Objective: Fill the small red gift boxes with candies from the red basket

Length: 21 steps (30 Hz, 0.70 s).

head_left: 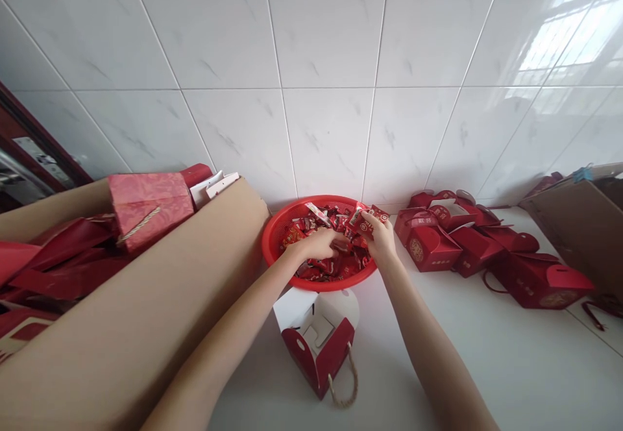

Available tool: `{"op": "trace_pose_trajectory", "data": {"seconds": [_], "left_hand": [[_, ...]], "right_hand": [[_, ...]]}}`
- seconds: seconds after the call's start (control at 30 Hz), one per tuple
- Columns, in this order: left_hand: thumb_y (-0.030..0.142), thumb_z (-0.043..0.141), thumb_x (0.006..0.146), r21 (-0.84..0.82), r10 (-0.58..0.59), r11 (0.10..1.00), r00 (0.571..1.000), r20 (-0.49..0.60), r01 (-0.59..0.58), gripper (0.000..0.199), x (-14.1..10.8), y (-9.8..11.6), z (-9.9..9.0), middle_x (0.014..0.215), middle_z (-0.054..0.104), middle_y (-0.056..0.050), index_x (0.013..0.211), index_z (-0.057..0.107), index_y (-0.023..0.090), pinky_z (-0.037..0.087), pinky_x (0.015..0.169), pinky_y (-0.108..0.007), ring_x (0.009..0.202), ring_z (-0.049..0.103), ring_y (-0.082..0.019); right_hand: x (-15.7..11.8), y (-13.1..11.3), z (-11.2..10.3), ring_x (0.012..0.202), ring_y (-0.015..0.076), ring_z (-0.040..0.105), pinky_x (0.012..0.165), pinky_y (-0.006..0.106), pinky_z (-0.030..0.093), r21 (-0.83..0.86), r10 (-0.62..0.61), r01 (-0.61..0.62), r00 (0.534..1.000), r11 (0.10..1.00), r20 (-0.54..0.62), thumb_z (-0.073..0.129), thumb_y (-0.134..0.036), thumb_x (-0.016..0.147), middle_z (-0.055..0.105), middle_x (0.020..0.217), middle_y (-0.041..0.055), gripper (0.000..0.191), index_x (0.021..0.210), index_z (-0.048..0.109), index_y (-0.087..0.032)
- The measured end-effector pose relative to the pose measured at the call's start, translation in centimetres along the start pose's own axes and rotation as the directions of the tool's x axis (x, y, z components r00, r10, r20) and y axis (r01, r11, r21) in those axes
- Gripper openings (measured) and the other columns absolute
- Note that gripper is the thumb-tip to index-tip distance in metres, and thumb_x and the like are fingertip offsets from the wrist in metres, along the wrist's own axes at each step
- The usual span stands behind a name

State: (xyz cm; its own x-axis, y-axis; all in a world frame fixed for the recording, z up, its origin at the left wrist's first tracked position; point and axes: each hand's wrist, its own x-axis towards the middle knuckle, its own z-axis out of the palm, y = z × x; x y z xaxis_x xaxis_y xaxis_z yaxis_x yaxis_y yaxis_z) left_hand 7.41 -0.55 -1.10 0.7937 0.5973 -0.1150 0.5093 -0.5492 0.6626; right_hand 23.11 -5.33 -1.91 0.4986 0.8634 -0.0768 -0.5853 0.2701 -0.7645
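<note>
Wrapped packets (348, 267) lie in the basket (331, 284) at the tabletop's (467, 366) wall-side edge; several, pinched in the right hand's (382, 236) fingers near the rim, could spill from a loose grip, while whether the left hand's (318, 245) curled fingers hold any cannot be told.

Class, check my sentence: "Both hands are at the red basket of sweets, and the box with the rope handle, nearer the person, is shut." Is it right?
Not quite: the box is open, its white inside showing in the head view. The rest stands: left hand and right hand are at the red basket of sweets, and the box with the rope handle is nearer the person.
</note>
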Motion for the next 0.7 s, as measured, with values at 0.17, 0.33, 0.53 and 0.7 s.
{"op": "trace_pose_trajectory", "data": {"seconds": [0.17,0.33,0.53,0.7], "left_hand": [[0.001,0.063,0.067,0.206,0.078,0.977,0.991,-0.107,-0.055,0.046,-0.1,0.0,-0.3,0.128,0.072,-0.001,0.099,0.081,0.029,0.047,0.105,-0.034,0.118,0.065,-0.029],[0.029,0.08,0.069,0.319,0.006,0.946,0.984,0.18,-0.064,0.036,-0.6,1.4,0.0,0.154,0.049,0.0,0.105,0.079,0.031,0.039,0.113,-0.04,0.135,0.05,-0.035],[0.037,0.084,0.067,0.44,-0.086,0.898,0.977,0.198,-0.01,0.032,-0.6,2.3,1.1,0.162,0.037,0.0,0.099,0.08,0.03,0.032,0.116,-0.049,0.144,0.034,-0.041],[0.026,0.077,0.074,0.125,0.046,0.99,0.992,0.12,-0.061,0.009,-0.5,1.0,0.0,0.141,0.062,-0.005,0.082,0.079,0.022,0.044,0.102,-0.034,0.122,0.061,-0.03]], "right_hand": [[0.0,0.0,0.0,0.066,0.019,0.069,0.057,0.029,0.057,0.003,0.014,-0.014,1.0,1.0,-0.026,0.083,-0.019,0.052,0.071,0.065,-0.0011,0.027,0.068,0.062,-0.02],[-0.1,0.0,0.1,0.065,0.018,0.069,0.056,0.027,0.057,-0.014,0.003,-0.003,1.0,1.0,-0.016,0.083,-0.02,0.052,0.071,0.065,-0.0017,0.028,0.07,0.062,-0.019],[-0.1,-0.1,0.2,0.064,0.0158,0.068,0.052,0.023,0.053,-0.027,0.021,-0.023,0.999,0.999,-0.047,0.078,-0.016,0.053,0.07,0.065,-0.0022,0.023,0.069,0.063,-0.019],[0.0,-0.2,-0.1,0.063,0.0159,0.067,0.054,0.024,0.055,-0.027,0.017,-0.016,1.0,0.999,0.011,0.076,-0.017,0.053,0.067,0.061,-0.0033,0.019,0.064,0.061,-0.02]]}}
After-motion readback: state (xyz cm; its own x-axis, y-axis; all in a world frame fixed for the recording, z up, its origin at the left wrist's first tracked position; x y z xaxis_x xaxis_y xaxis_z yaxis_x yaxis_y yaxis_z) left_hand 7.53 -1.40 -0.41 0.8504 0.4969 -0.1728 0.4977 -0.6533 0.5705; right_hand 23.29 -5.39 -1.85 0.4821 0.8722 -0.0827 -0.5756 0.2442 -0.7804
